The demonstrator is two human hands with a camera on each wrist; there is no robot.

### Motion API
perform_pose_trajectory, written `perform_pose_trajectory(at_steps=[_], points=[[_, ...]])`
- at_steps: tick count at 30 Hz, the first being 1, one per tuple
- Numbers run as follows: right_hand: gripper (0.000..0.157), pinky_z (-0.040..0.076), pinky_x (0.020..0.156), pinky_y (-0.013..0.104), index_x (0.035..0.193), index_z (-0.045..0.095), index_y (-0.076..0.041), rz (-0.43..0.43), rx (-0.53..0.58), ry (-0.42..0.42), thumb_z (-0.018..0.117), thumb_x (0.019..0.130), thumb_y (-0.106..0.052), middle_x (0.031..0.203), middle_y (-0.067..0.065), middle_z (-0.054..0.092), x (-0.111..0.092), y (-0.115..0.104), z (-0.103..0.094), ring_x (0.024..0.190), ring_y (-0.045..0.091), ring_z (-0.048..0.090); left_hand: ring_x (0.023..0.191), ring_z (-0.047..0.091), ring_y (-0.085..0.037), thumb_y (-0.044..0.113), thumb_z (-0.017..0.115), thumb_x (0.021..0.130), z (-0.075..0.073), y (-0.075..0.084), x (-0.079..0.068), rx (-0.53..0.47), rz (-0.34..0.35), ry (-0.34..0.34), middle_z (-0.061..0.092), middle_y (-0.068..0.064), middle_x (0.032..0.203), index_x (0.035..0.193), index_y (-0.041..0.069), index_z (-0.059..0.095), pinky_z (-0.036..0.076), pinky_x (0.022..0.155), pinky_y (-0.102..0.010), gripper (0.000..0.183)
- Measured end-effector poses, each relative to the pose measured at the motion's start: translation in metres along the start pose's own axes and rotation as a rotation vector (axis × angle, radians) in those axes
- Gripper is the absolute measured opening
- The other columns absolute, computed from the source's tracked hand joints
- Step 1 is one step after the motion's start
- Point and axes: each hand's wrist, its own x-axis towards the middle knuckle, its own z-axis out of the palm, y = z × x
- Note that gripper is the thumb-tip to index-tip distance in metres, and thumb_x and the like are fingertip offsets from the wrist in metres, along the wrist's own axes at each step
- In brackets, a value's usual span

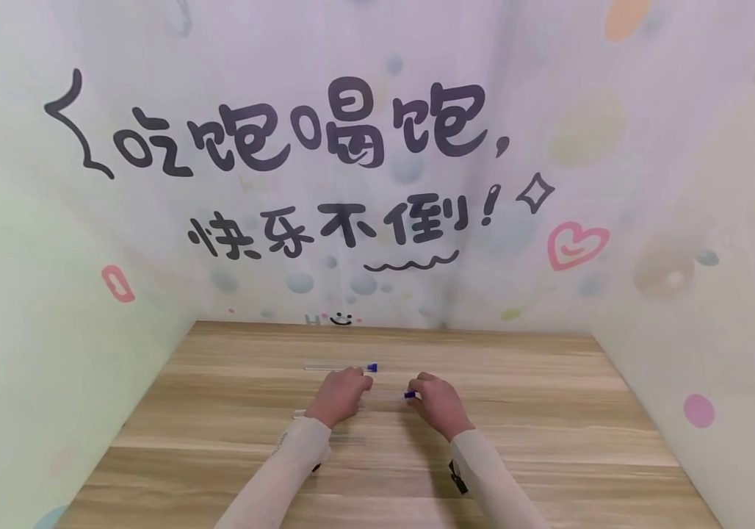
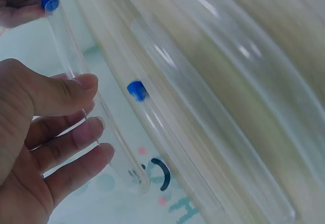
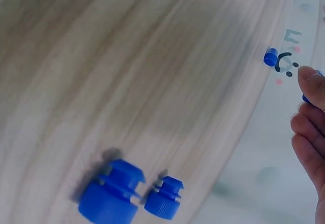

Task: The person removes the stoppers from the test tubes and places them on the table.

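Note:
My left hand [image 1: 340, 397] holds a clear test tube [image 2: 114, 127] midway along, between thumb and fingers. My right hand [image 1: 440, 404] pinches the blue cap [image 2: 50, 3] at one end of that tube; how deep the cap sits is unclear. Beyond the hands, another clear tube [image 1: 334, 367] lies on the table with a blue cap [image 1: 372, 367] in its end. Nearer the left wrist lie two more tubes, one [image 2: 218, 122] beside the capped tube and one [image 2: 274, 66] closer to the camera; no caps show on them.
Two loose blue caps, a nearer one [image 3: 112, 196] and a farther one [image 3: 164, 198], stand on the wooden table [image 1: 549, 433] in the right wrist view. A printed cloth wall [image 1: 404, 294] rises behind the table and along both sides.

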Motion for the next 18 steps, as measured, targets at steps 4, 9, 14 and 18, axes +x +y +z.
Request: perform_pose_trajectory(at_steps=[4, 9, 14, 18], points=[[0.014, 0.053, 0.061, 0.026, 0.083, 0.072, -0.009, 0.023, -0.007, 0.042, 0.081, 0.073, -0.012, 0.079, 0.0, 0.065, 0.0, 0.008, -0.003, 0.068, 0.012, 0.061, 0.069, 0.061, -0.016, -0.003, 0.073, 0.076, -0.002, -0.008, -0.001, -0.004, -0.018, 0.051, 0.064, -0.001, 0.076, 0.085, 0.012, 0.07, 0.049, 0.054, -0.028, 0.018], [0.023, 0.053, 0.062, 0.028, 0.091, 0.068, -0.008, 0.037, 0.005, 0.076, 0.081, 0.072, -0.01, 0.081, 0.001, 0.065, 0.001, 0.02, -0.007, 0.072, 0.014, 0.065, 0.073, 0.063, -0.018, -0.005, 0.069, 0.079, -0.002, -0.019, -0.002, -0.034, -0.042, 0.083, 0.066, -0.002, 0.079, 0.087, 0.011, 0.071, 0.052, 0.058, -0.031, 0.019], [0.019, 0.052, 0.06, 0.028, 0.083, 0.067, -0.012, 0.041, -0.018, 0.104, 0.082, 0.071, -0.011, 0.077, -0.001, 0.063, 0.002, 0.032, -0.013, 0.068, 0.013, 0.062, 0.075, 0.064, -0.019, -0.006, 0.067, 0.08, 0.001, -0.03, 0.0, -0.048, -0.06, 0.087, 0.066, -0.002, 0.08, 0.087, 0.012, 0.072, 0.053, 0.059, -0.032, 0.02], [0.014, 0.051, 0.06, 0.027, 0.082, 0.07, -0.012, 0.08, -0.043, 0.081, 0.081, 0.073, -0.012, 0.079, -0.001, 0.064, 0.002, 0.04, -0.02, 0.067, 0.011, 0.06, 0.075, 0.064, -0.019, -0.007, 0.068, 0.078, 0.004, -0.036, 0.001, -0.048, -0.081, 0.091, 0.067, -0.001, 0.081, 0.087, 0.013, 0.073, 0.053, 0.06, -0.033, 0.022]])
